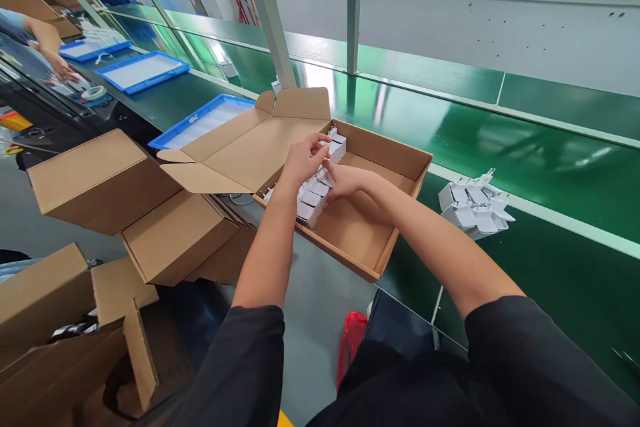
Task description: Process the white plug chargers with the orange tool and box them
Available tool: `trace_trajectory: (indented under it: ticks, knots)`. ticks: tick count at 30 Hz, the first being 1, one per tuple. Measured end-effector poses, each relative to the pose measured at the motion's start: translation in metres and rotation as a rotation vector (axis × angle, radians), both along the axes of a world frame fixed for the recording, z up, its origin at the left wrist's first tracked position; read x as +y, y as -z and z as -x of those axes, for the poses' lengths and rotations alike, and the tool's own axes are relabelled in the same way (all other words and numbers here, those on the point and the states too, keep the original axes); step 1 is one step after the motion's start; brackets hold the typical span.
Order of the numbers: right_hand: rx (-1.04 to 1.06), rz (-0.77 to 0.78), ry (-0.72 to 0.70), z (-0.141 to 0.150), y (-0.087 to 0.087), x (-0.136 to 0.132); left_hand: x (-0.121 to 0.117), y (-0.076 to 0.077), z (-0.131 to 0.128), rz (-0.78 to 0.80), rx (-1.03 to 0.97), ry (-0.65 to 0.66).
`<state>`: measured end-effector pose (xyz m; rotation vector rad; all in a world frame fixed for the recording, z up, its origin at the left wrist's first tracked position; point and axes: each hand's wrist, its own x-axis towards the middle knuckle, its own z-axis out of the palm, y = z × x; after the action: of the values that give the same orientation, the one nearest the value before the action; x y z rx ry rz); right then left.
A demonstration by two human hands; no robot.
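Note:
A shallow brown cardboard box [370, 227] lies in front of me with its lid folded open to the left. Along its left inner side runs a row of small white cartons [311, 200], some with flaps or tabs sticking up. My left hand [304, 159] is over the row with fingers bent and fingertips drawn together; what is between them is hidden. From the other side my right hand [347, 180] reaches in, its thumb and fingers closed around one white carton in the row. Several more white cartons with raised flaps stand in a cluster [473, 207] on the green table at right.
Blue-rimmed trays [143, 71] sit along the bench at left, where another person's hand [59, 65] is at work. Large cardboard boxes [180, 237] stand below, left. A metal post [273, 20] rises behind the box. A red stool [351, 340] is under the table edge.

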<state>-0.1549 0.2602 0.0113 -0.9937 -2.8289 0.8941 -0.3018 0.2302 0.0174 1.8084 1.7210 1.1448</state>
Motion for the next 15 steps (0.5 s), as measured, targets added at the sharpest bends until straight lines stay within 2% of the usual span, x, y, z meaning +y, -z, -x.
trace_trajectory:
  ticks: [6,11,15]
  knots:
    - [-0.011,0.051,-0.013,0.013,0.010,-0.017,-0.001,-0.002,0.000,-0.049,-0.045,-0.071]
    - [0.010,-0.002,0.015,0.015,0.021,-0.023,-0.002,-0.003,0.000,-0.035,-0.025,-0.027]
    - [0.017,-0.011,0.041,0.019,0.024,-0.027,-0.003,-0.004,0.000,-0.016,-0.030,-0.028]
